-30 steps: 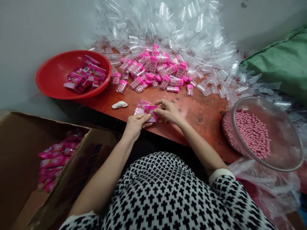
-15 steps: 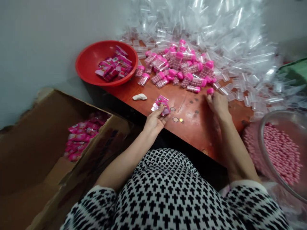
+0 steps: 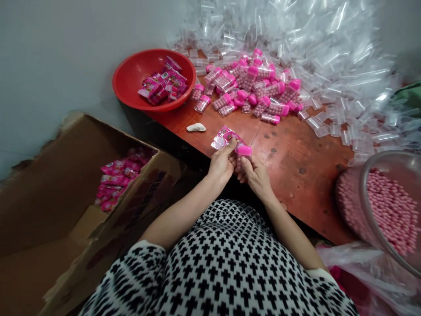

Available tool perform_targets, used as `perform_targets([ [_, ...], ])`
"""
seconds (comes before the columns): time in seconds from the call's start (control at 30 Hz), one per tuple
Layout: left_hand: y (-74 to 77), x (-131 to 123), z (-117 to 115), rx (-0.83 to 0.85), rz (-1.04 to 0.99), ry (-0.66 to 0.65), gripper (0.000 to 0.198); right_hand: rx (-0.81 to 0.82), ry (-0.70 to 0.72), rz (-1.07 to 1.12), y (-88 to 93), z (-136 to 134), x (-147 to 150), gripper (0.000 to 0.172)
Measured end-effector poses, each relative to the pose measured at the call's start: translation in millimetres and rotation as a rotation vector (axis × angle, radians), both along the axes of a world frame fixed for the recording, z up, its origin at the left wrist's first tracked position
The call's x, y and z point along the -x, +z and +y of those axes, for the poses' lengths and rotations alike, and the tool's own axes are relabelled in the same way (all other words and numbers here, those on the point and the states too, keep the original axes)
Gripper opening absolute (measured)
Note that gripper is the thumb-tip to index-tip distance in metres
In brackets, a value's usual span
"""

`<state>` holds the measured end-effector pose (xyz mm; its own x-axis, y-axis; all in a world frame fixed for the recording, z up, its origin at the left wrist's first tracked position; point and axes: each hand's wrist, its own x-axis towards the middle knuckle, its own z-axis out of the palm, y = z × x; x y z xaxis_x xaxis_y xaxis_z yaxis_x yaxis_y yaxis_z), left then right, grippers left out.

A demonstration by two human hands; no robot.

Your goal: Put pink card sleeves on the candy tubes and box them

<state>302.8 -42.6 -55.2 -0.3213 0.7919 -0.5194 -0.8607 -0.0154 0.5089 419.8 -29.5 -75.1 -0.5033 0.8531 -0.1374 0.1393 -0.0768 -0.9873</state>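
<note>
My left hand (image 3: pixel 223 163) pinches a shiny pink printed wrapper (image 3: pixel 224 136) between thumb and fingers at the table's near edge. Right beside it, my right hand (image 3: pixel 257 175) grips a small clear bottle with a pink cap (image 3: pixel 244 151), its cap pointing away from me. The two hands nearly touch, and the bottle sits close against the wrapper's right side. Fingers partly hide the bottle's body. Farther back on the table lies a pile of capped bottles (image 3: pixel 250 83) filled with pink beads.
A red bowl (image 3: pixel 123 94) of pink packets stands at the back left. Empty clear tubes (image 3: pixel 315 48) are heaped behind. Pink beads (image 3: pixel 391 206) fill a tub at right. A cardboard box (image 3: pixel 42 166) with pink packets stands at left. A white lump (image 3: pixel 196 127) lies near the wrapper.
My right hand has come from the edge of the bottle pile back to my left hand, bringing a pink-capped bottle. The left hand keeps the wrapper. The view has shifted slightly.
</note>
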Motion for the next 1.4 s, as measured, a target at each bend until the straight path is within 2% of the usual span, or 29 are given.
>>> perform_targets([
  [0.2,5.4,5,-7,-0.136,0.243,-0.201,0.048,-0.006,0.058,0.019,1.2,2,-2,0.039],
  [0.27,5.3,7,-7,-0.166,0.274,-0.216,0.05,-0.069,0.049,-0.005,0.0,1,-3,0.037],
  [0.37,3.6,7,-7,-0.14,0.291,-0.213,0.05,-0.221,0.02,-0.093,-2.5,2,-4,0.033],
  [0.43,2.6,8,-6,-0.123,0.306,-0.235,0.049,-0.263,0.018,-0.114,-3.5,2,-4,0.032],
  [0.5,2.2,10,-7,-0.129,0.328,-0.282,0.048,-0.2,0.031,-0.06,-3.7,4,-3,0.034],
  [0.63,2.5,15,-10,-0.175,0.383,-0.424,0.045,0.079,0.086,0.122,-1.8,7,0,0.044],
  [0.73,1.8,17,-10,-0.193,0.427,-0.484,0.043,0.141,0.052,0.171,-0.2,6,4,0.045],
  [0.8,0.5,17,-8,-0.166,0.419,-0.444,0.041,0.108,-0.015,0.197,0.6,3,5,0.042],
  [0.87,-1.1,18,-6,-0.119,0.355,-0.331,0.038,0.086,-0.061,0.26,1.1,-1,5,0.04],
  [0.97,-3.3,18,-5,-0.068,0.241,-0.206,0.035,0.088,-0.064,0.349,0.8,-6,1,0.044],
  [1.17,-7.1,5,-15,-0.188,0.183,-0.322,0.034,0.119,-0.14,0.417,-2.6,5,5,0.039],
  [1.27,-4.6,6,-27,-0.215,0.202,-0.295,0.032,0.149,-0.103,0.39,0.1,9,13,0.041],
  [1.33,1.8,19,-40,-0.209,0.238,-0.169,0.028,0.165,-0.042,0.361,3.8,9,17,0.04],
  [1.4,10.5,42,-57,-0.219,0.299,0.073,0.026,0.159,0.006,0.332,7.5,9,17,0.037],
])
